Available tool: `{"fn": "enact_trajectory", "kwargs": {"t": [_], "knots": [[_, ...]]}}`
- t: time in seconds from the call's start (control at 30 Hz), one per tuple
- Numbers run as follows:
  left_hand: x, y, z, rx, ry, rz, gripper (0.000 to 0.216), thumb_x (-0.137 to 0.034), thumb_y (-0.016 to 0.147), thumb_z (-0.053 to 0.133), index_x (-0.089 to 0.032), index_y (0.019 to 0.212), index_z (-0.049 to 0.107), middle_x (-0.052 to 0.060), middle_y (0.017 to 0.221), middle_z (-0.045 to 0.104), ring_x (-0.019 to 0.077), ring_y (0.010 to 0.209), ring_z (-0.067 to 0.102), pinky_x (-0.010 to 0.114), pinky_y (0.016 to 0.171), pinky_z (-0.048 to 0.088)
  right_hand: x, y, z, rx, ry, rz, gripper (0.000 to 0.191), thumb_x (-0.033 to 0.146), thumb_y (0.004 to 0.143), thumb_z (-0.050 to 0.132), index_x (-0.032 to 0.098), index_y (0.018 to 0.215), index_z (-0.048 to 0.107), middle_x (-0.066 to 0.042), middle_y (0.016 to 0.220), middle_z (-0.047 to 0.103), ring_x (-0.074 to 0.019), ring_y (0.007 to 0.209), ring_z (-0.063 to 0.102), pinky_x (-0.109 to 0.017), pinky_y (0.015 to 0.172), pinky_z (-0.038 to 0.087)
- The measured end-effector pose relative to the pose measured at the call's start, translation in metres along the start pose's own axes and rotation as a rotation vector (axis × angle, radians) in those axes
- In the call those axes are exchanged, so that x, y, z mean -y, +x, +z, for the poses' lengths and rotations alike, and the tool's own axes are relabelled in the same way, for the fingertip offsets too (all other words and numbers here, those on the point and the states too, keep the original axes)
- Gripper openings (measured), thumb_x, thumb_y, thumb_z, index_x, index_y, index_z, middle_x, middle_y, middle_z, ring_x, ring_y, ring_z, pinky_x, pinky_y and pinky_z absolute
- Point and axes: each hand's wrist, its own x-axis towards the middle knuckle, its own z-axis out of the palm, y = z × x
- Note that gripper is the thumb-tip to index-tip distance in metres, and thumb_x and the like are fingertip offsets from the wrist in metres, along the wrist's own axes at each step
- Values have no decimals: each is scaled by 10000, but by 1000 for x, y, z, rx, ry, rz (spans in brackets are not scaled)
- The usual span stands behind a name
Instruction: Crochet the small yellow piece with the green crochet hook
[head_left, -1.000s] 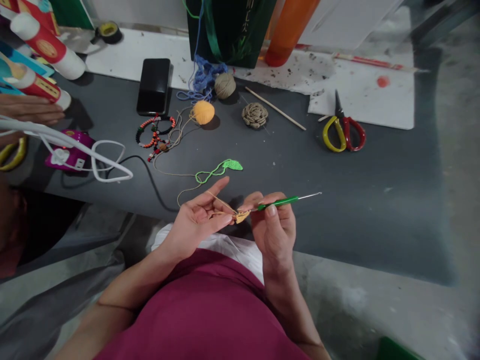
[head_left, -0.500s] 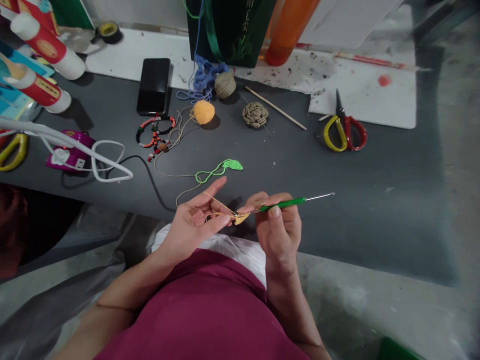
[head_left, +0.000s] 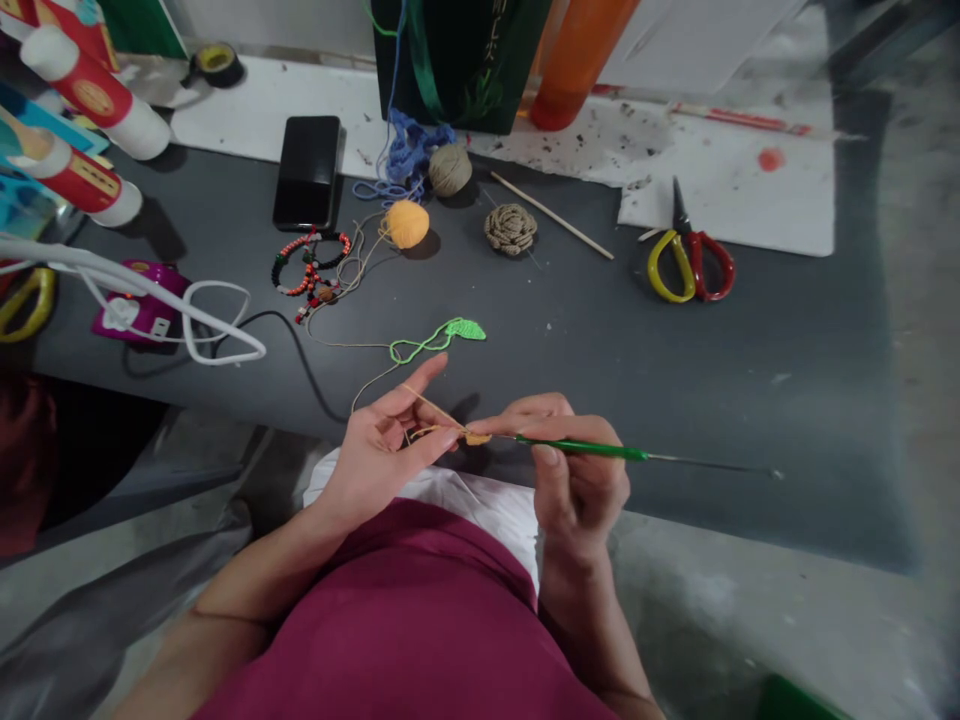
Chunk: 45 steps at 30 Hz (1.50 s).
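Note:
My left hand [head_left: 382, 440] pinches a small piece of yellow crochet work [head_left: 478, 438] between thumb and fingers, its index finger raised with yellow yarn running over it. In my right hand [head_left: 577, 470] is a crochet hook [head_left: 585, 448] with a green handle and metal shafts at both ends. One shaft reaches the crochet work; the other points out to the right. Whether the tip is inside a stitch is too small to tell. Just beyond my hands lies a green crocheted leaf [head_left: 466, 329] with its yarn tail. Farther back rests a ball of yellow yarn [head_left: 407, 224].
Behind are a phone [head_left: 307, 172], a beaded bracelet [head_left: 309, 270], a brown yarn ball [head_left: 450, 170], a brown crocheted rosette [head_left: 511, 230] and a wooden stick [head_left: 553, 216]. Scissors [head_left: 690, 255] lie to the right. White cables [head_left: 150, 280] cross at left.
My right hand has shifted right and slightly down, and the hook has turned so its free end extends farther right and lower. My left hand has barely moved.

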Motion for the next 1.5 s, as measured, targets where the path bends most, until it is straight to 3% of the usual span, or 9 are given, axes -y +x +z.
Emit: {"fn": "enact_trajectory", "kwargs": {"t": [0.3, 0.4, 0.63, 0.73, 0.9, 1.07, 1.2, 1.33, 1.5], "knots": [[2, 2, 4, -42, 16, -15, 663, -252, 783, 838, -208, 1413, 634, -2, 781, 785, 114, 715, 694, 249, 768, 582, 10, -4, 2, 15, -272, -138, 241, 173, 1010, 532, 289, 1189, 643, -30, 1063, 836, -208, 864, 664, -381, 721, 545], [5, -2, 6, -86, 139, 68, 635, -241, 814, 806, -226, 1423, 625, 4, 828, 809, 136, 760, 729, 265, 789, 590, 12, -6, 4, 10, -335, -170, 248, 189, 999, 569, 303, 1204, 647, -20, 1069, 836, -209, 872, 668, -382, 725, 543], [15, -3, 4, -188, 775, 878, 708, -108, 886, 723, -342, 1512, 489, -25, 921, 840, 161, 722, 766, 342, 777, 558, 14, -4, 7, -50, -325, -146, 208, 193, 1015, 538, 299, 1142, 663, -8, 1004, 840, -199, 827, 675, -378, 729, 534], [18, -2, 3, -193, 849, 1013, 762, -76, 888, 696, -320, 1555, 422, -12, 930, 840, 156, 688, 763, 343, 737, 534, 13, -5, 9, -59, -368, -168, 208, 182, 995, 580, 291, 1150, 666, -17, 1051, 836, -200, 862, 693, -371, 726, 539], [17, -8, 9, -262, 607, 796, 695, -120, 854, 746, -326, 1484, 537, -30, 868, 817, 154, 729, 724, 311, 771, 555, 8, -12, 9, -54, -440, -261, 281, 175, 970, 625, 318, 1210, 659, -7, 1096, 837, -210, 916, 729, -397, 756, 557], [6, -8, 16, -155, 52, 104, 629, -197, 792, 811, -255, 1396, 646, -22, 787, 729, 131, 754, 656, 278, 794, 535, -1, -16, 9, -24, -444, -324, 344, 182, 962, 632, 300, 1285, 643, -22, 1139, 829, -227, 944, 727, -429, 757, 562], [4, -1, 13, 2, -322, -198, 625, -202, 715, 877, -249, 1315, 705, -46, 733, 670, 93, 706, 604, 254, 767, 496, -8, -16, 13, -40, -405, -338, 357, 169, 943, 651, 311, 1270, 663, -29, 1154, 823, -222, 936, 763, -424, 754, 580], [4, 3, 9, 74, -481, -355, 546, -177, 701, 891, -247, 1226, 758, -53, 712, 644, 73, 673, 573, 235, 725, 457, -11, -16, 21, -124, -212, -309, 343, 130, 935, 642, 282, 1240, 685, -48, 1118, 827, -217, 888, 789, -420, 722, 592], [4, 4, 7, 110, -503, -386, 532, -160, 684, 900, -254, 1193, 778, -60, 683, 616, 66, 663, 558, 224, 717, 437, -8, -14, 28, -273, -15, -131, 214, 172, 983, 568, 282, 1133, 674, -24, 920, 830, -220, 778, 801, -411, 661, 587]]}}
